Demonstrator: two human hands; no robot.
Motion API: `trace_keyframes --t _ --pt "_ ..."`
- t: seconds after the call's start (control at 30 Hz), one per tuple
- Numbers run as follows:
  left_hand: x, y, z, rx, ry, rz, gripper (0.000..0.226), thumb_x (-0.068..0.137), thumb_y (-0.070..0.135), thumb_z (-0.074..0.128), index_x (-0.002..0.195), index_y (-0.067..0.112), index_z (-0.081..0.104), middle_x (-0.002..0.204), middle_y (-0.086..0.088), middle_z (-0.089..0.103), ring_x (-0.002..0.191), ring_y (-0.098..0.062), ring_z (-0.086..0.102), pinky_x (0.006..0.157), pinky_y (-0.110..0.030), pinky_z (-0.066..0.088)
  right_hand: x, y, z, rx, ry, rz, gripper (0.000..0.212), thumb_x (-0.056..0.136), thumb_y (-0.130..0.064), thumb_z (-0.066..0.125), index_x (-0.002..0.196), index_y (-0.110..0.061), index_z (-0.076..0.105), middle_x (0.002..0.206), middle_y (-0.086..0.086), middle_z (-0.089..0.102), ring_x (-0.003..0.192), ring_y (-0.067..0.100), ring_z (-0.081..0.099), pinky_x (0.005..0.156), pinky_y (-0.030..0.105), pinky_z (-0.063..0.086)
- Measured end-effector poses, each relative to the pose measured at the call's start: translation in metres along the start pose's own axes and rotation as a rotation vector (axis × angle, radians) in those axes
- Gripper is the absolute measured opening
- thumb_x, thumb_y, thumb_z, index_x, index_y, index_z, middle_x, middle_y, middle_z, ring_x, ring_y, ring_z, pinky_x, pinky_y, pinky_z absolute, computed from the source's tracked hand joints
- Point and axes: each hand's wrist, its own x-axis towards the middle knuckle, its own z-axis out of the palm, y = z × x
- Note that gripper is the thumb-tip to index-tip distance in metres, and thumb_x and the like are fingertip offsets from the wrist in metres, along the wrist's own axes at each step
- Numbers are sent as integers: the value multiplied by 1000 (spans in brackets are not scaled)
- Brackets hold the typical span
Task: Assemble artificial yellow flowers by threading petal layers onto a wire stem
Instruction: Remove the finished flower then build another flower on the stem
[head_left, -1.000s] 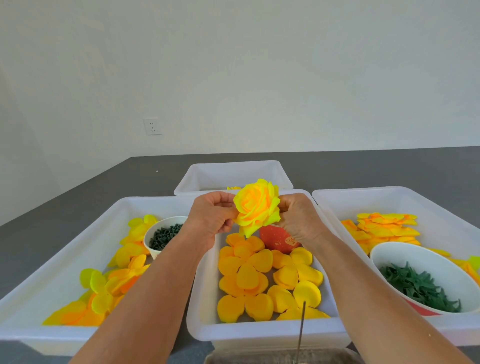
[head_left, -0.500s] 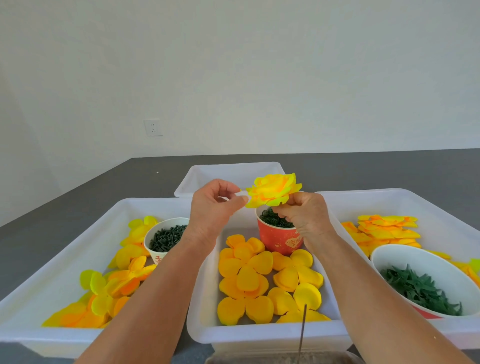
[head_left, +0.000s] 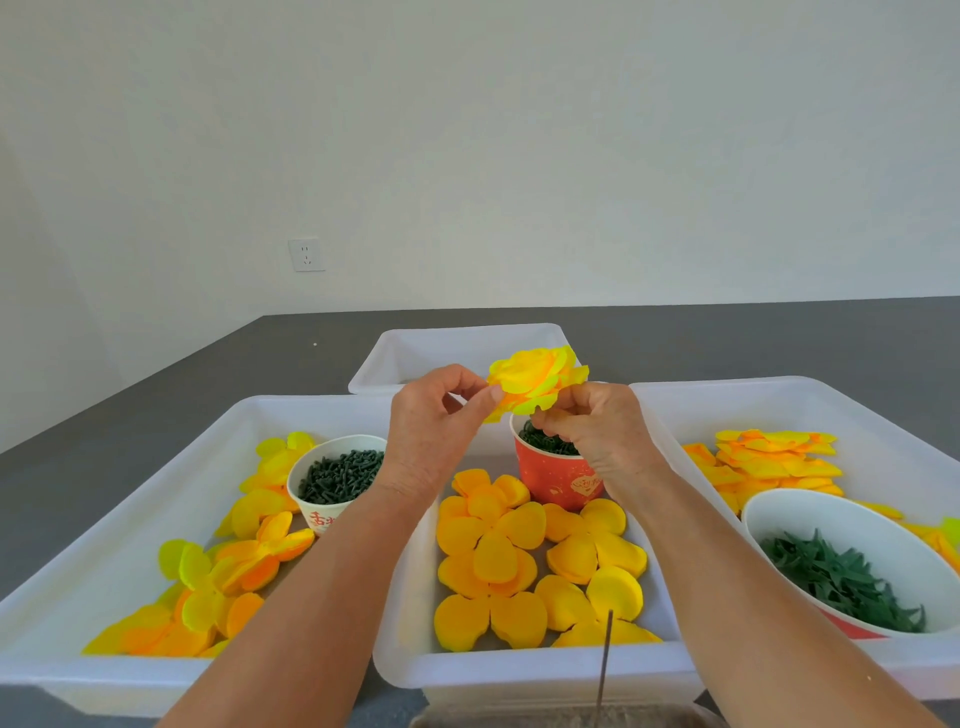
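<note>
The flower sits tilted between both hands above the red cup. The right hand grips its underside, nearer; the left hand pinches its left edge.

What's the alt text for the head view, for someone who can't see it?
Two hands hold up an assembled yellow flower: the left hand pinches a petal edge, the right hand grips it from below. Underneath, white trays hold loose yellow petal layers and cups of dark green parts.
</note>
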Motion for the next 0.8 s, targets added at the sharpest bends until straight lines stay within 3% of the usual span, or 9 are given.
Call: trace_keyframes --t 0.17,0.27,0.37,0.47,0.53,0.63,0.73,0.8 --pt "1 -1 0 54 58 43 10 80 11 71 81 15 62 81 6 62 56 -11 53 56 -15 43 1 1 0 9 -27 12 17 78 -19 74 68 -32 67 70 -22 67 76 -1 64 68 15 46" --pt "2 -2 0 3 64 18 16 79 8 71 90 15 61 88 8 61 58 -15 57 59 -25 50 1 0 0 27 -39 20 17 77 -19 75 69 -32 68 67 -24 67 72 -6 64 64 11 44" --pt "3 -3 -2 -55 48 -1 17 81 7 69 86 21 62 85 11 63 64 -23 61 54 -22 46 0 -2 0 70 -33 13 17 75 -18 76 72 -33 68 71 -18 68 76 -1 64 64 12 47" --pt "4 -3 -3 -59 46 15 24 84 2 64 81 26 64 81 12 66 67 -16 61 59 -19 47 -1 -5 -1 65 -23 -5 19 72 -13 77 67 -27 66 66 -14 64 63 -2 61 52 5 45" --pt "5 -4 -4 -80 68 15 27 83 -5 59 80 21 66 79 9 66 68 -13 59 62 -22 48 -3 -7 0 66 -74 -5 13 72 -9 76 77 -19 69 71 -11 63 63 -1 59 52 2 43" --pt "6 -2 -6 -119 78 21 25 82 -10 55 81 11 69 78 1 67 66 -4 57 63 -22 50 -4 -6 2 15 -134 -68 28 75 -5 74 101 -12 67 82 -7 61 68 0 55 57 -1 42" --pt "6 -1 -6 -223 71 16 23 83 -14 51 86 1 68 80 -8 67 63 0 57 58 -14 49 -3 -6 2 21 -133 -107 26 78 -2 70 104 -4 67 88 -1 62 70 3 55 59 0 43" --pt "6 -1 -5 -320 66 -17 20 86 -12 52 92 0 67 86 -12 68 71 -7 62 62 -17 52 -4 -6 4 16 -116 -124 19 82 -2 66 100 -1 69 87 3 64 72 9 57 60 2 45"
